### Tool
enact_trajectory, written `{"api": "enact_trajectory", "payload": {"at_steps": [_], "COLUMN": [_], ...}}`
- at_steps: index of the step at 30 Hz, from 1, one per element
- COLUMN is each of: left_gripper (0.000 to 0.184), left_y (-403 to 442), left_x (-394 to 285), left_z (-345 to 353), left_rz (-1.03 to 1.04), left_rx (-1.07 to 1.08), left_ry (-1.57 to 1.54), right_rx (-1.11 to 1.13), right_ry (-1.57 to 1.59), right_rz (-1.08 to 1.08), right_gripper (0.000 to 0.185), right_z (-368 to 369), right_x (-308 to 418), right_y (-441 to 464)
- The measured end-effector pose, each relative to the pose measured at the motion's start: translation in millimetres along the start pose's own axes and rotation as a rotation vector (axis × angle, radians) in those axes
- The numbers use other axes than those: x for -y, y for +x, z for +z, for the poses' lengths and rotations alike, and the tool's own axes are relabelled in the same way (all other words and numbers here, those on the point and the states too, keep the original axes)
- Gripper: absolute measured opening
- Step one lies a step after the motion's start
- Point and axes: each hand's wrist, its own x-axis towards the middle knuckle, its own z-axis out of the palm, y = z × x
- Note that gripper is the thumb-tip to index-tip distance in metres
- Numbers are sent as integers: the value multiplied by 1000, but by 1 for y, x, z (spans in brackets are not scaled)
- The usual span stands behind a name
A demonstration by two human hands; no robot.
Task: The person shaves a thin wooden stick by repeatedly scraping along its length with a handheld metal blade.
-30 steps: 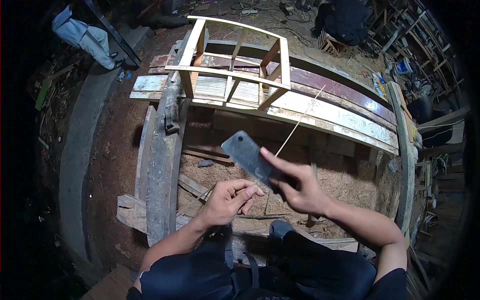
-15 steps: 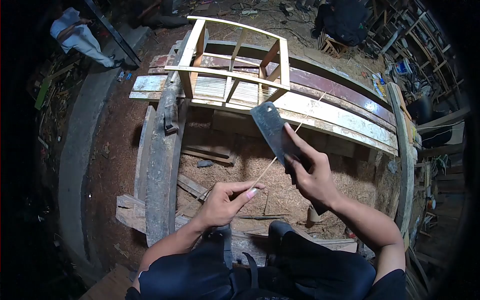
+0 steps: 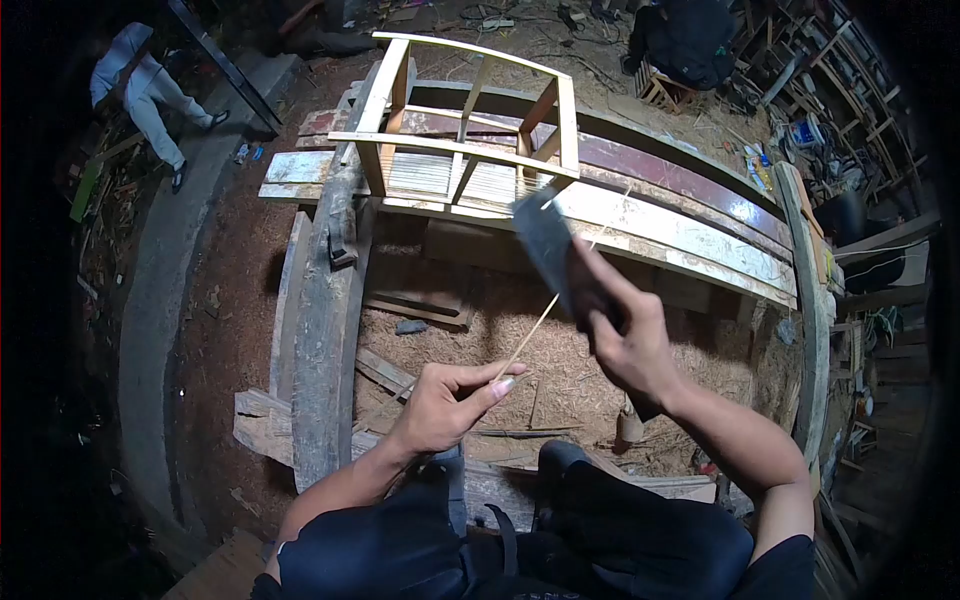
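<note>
Between thumb and fingers, my left hand (image 3: 452, 405) pinches the lower end of a thin pale strip (image 3: 530, 333), which slants up and to the right. My right hand (image 3: 632, 335) is wrapped round a broad dark blade (image 3: 543, 240) with a hole near its far end. The blade lies against or just over the strip, slightly blurred; whether they touch I cannot tell. Beyond the blade's tip, a light wooden frame (image 3: 460, 145) rests on the plank bench.
Long planks (image 3: 680, 235) cross the far side, with thick beams at left (image 3: 322, 350) and right (image 3: 805, 330). Wood shavings (image 3: 640, 370) cover the ground. One person (image 3: 150, 90) is at the upper left, another (image 3: 690, 45) sits at the upper right.
My right hand and the blade have moved up and away from my left hand along the strip. My left hand has stayed nearly in place. The person at upper left has changed stance.
</note>
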Motion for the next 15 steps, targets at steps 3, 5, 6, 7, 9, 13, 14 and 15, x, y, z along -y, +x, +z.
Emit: {"api": "enact_trajectory", "payload": {"at_steps": [3, 5, 6, 7, 9, 13, 14, 15], "left_gripper": [30, 30, 30, 30, 29, 28, 28, 28], "left_y": [1, 1, 1, 1, 1, 0, 0, 0], "left_x": [3, 4, 3, 3, 0, 3, 2, 2], "left_z": [0, 2, 4, 5, 6, 4, 6, 7], "left_rz": [-11, 32, 57, 83, 107, 14, 60, 110], "left_rx": [3, -13, -25, -37, -61, -48, -73, -100], "left_ry": [5, 3, 1, 0, 4, 32, 25, 19], "right_rx": [291, 84, 5, 34, 43, 82, 44, 51], "right_ry": [50, -1, 1, 13, 13, -17, -13, 19], "right_rz": [109, -157, -107, -13, -45, -79, -48, 133], "right_gripper": [86, 85, 85, 85, 86, 88, 88, 88], "right_z": [5, 7, 4, 0, 1, 5, 3, -3], "right_x": [17, 8, 2, 6, 8, 8, 5, 9], "right_y": [-19, -12, -6, -5, -5, -11, -7, -4]}}
